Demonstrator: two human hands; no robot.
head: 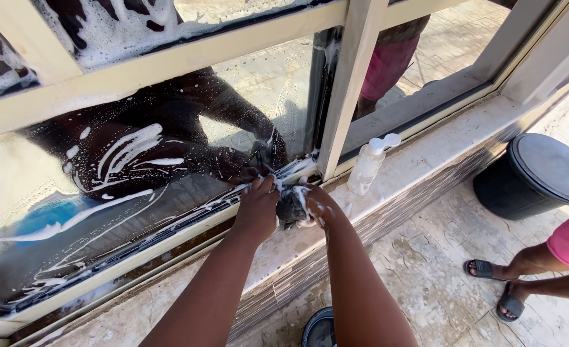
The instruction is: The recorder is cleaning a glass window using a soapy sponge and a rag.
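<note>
Hands, left (257, 207) and right (318, 207), both clamp soapy dark sponge (292, 207) on sill (426, 151); clear bottle (368, 166) with white cap stands near.

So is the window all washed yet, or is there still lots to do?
Not yet. The left pane is already smeared with soap streaks. Both hands, left hand and right hand, hold a soapy dark sponge at the bottom track by the frame post. The suds are not rinsed or wiped off, and the right pane shows no foam. A clear bottle stands on the ledge.
</note>
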